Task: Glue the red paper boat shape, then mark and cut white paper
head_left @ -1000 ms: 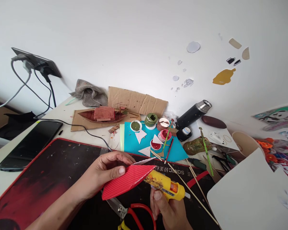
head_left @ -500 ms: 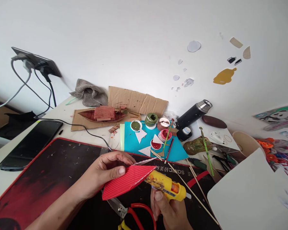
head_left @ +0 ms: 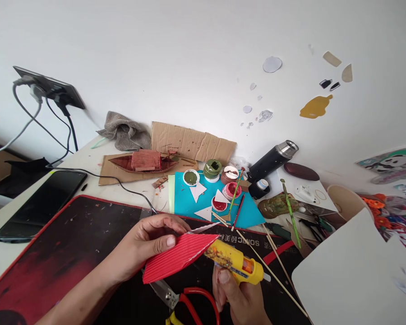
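Observation:
My left hand [head_left: 152,239] pinches a folded piece of red corrugated cardboard [head_left: 179,257] between thumb and fingers, its ridged face towards me and a pale flap behind. In my right hand [head_left: 238,293] is a yellow hot glue gun [head_left: 235,262], the fingers closed round its handle. The gun's front end lies behind the cardboard's right edge, so its nozzle is hidden. Below the cardboard, scissors [head_left: 182,298] with red handles rest on the black mat [head_left: 122,225].
A model boat [head_left: 144,161] sits on cardboard at the back. Open paint pots [head_left: 212,169] and white paper triangles stand on blue paper [head_left: 182,198]. A black flask [head_left: 274,160] leans at the wall. Thin sticks [head_left: 274,273] lie right of my hands; a phone [head_left: 40,205] lies left.
The view has shifted very slightly. Both hands keep the same hold, with the cardboard and glue gun almost unmoved relative to each other.

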A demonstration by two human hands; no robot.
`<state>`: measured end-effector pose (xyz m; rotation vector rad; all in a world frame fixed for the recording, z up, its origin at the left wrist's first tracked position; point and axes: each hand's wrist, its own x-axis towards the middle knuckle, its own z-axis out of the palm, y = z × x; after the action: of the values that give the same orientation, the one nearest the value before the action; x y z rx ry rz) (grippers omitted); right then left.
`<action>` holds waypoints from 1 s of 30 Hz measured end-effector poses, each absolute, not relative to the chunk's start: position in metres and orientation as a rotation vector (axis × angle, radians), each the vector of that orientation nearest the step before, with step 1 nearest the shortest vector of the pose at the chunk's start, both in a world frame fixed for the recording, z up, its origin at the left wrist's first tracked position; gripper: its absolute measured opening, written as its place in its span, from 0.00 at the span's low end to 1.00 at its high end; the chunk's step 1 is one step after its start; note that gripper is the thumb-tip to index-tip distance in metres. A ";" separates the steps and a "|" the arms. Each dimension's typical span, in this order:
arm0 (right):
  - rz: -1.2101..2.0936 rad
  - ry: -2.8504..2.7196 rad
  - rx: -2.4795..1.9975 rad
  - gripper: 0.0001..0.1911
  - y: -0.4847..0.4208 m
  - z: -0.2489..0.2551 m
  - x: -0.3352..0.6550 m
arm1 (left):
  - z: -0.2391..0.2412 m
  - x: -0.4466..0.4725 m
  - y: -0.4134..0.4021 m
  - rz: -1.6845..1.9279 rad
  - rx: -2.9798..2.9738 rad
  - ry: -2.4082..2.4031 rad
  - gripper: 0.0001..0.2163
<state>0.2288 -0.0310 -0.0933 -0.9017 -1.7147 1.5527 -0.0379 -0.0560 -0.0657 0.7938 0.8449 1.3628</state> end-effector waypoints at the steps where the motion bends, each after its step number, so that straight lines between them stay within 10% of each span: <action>1: 1.560 -1.702 -0.901 0.34 -0.031 -0.094 0.229 | -0.066 -0.038 -0.056 1.359 0.796 0.844 0.06; 30: 1.533 -1.702 -0.925 0.37 -0.027 -0.090 0.229 | -0.063 -0.039 -0.057 1.354 0.753 0.955 0.11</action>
<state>0.2289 -0.0272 -0.0895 -0.9251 -1.7022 1.5330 -0.0391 -0.0572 -0.0632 0.7525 0.9547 1.3541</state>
